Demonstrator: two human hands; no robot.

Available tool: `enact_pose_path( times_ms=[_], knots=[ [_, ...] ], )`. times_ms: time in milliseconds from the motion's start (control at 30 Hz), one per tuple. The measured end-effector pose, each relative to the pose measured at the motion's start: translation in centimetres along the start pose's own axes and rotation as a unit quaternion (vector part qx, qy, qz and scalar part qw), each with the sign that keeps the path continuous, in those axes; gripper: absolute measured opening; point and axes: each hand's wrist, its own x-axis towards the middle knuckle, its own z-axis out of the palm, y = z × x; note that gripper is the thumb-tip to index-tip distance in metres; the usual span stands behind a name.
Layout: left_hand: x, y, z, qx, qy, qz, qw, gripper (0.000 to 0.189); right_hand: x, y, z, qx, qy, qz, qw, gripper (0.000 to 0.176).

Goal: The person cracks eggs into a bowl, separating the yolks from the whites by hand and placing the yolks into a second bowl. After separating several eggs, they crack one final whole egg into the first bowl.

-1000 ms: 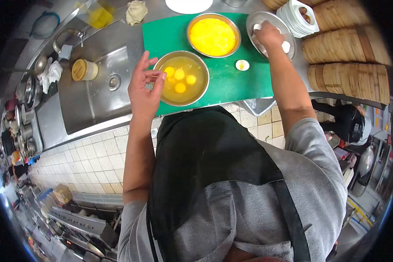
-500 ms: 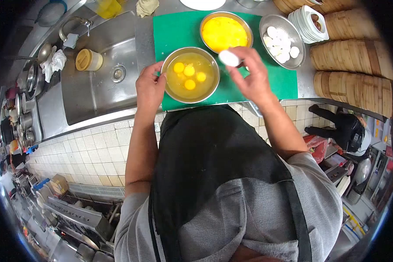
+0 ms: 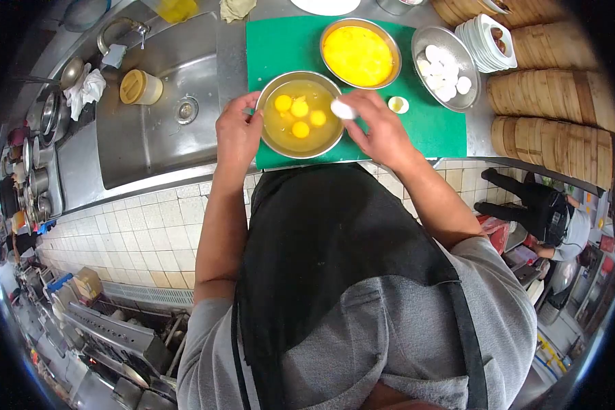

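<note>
My right hand holds a white egg against the right rim of a steel bowl that contains several raw yolks in clear egg white. My left hand grips the bowl's left rim. The bowl stands on a green cutting board. Behind it sits a second steel bowl of beaten yellow egg. To the right, a steel dish carries several whole white eggs. A half eggshell lies on the board.
A steel sink with a capped jar lies left of the board. Stacked bamboo steamers and a pile of white dishes stand at the right. Another person is by the floor at far right. Pots line the far left.
My right hand took an egg from the steel dish and carried it left to the bowl's rim. My left hand dropped from above the bowl and took hold of its left rim.
</note>
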Motion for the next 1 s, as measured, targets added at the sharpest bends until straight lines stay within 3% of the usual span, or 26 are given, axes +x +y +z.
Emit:
enact_pose_path(
  times_ms=[133,200,267,400,433,467,500,533,600,700,833,900,1000],
  knots=[
    [0.0,0.3,-0.3,0.006,-0.005,0.001,1.000,0.034,0.1,-0.4,-0.2,0.024,0.012,0.010,1.000,0.042],
    [0.1,0.3,-0.4,0.004,-0.013,-0.007,1.000,0.035,0.4,-0.7,-0.4,0.100,0.039,0.088,0.990,0.042],
    [-0.1,0.8,-0.4,0.068,0.044,0.122,0.989,0.036,0.6,-1.0,-0.5,0.149,0.042,0.119,0.981,0.041],
    [-0.2,4.1,-0.4,0.054,0.036,0.217,0.974,0.039,0.8,-0.3,0.5,0.305,0.025,0.220,0.926,0.037],
    [-0.1,5.0,-0.3,0.009,-0.025,0.232,0.972,0.042,1.2,-0.6,0.6,0.305,0.025,0.219,0.926,0.037],
    [-0.1,5.6,-0.1,-0.036,-0.086,0.245,0.965,0.045,1.8,-1.1,0.5,0.366,0.011,0.264,0.892,0.036],
    [0.0,5.9,0.3,-0.036,-0.086,0.245,0.965,0.045,2.2,-1.4,0.4,0.425,-0.002,0.306,0.852,0.036],
    [0.1,6.2,0.7,-0.067,-0.113,0.250,0.959,0.045,2.4,-1.5,0.5,0.425,-0.003,0.305,0.852,0.036],
    [0.3,6.4,1.4,-0.097,-0.140,0.254,0.952,0.045,2.8,-1.4,0.7,0.487,-0.014,0.339,0.805,0.034],
    [0.4,6.1,2.0,-0.153,-0.176,0.190,0.954,0.043,3.1,-1.3,0.8,0.509,-0.024,0.363,0.780,0.034],
    [0.0,6.2,2.4,-0.161,-0.161,0.131,0.965,0.037,2.9,-1.0,1.2,0.485,-0.038,0.354,0.799,0.035],
    [-0.2,5.8,2.7,-0.168,-0.148,0.113,0.968,0.036,2.5,-1.4,1.8,0.379,-0.019,0.262,0.887,0.039],
    [-0.2,5.5,3.0,-0.152,-0.132,0.118,0.973,0.034,2.2,-1.2,2.2,0.298,-0.017,0.208,0.931,0.044]
  ],
)
